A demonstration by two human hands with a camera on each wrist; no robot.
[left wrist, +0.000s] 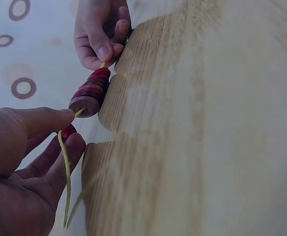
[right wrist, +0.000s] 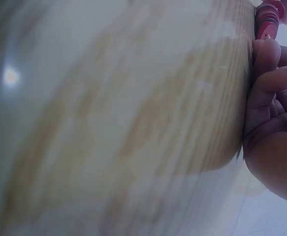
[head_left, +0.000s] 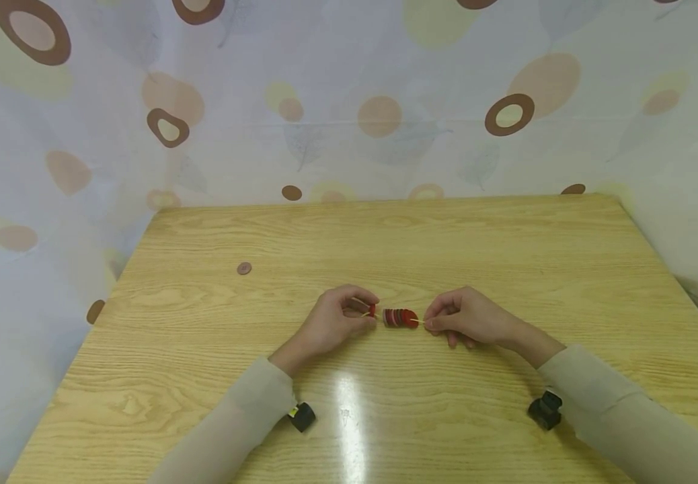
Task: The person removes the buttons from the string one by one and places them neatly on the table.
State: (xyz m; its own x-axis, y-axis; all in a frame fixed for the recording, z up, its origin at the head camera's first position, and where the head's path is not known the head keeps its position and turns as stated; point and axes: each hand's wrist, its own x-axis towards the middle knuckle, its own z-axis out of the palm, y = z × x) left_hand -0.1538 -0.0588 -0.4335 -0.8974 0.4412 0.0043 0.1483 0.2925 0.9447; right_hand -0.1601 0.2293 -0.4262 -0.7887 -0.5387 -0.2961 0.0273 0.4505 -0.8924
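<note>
A row of red, dark and pinkish-brown buttons is threaded on a yellow cord just above or on the table between the hands. My left hand pinches a single red button between thumb and fingers, apart from the row; the cord passes by it, and its loose end hangs down in the left wrist view. On the other side, my right hand pinches the cord close to the red end of the row. In the right wrist view its fingers partly hide the row.
A lone brown button lies at the back left of the wooden table. Behind and beside the table hangs a patterned white cloth. Small black cameras sit at both wrists.
</note>
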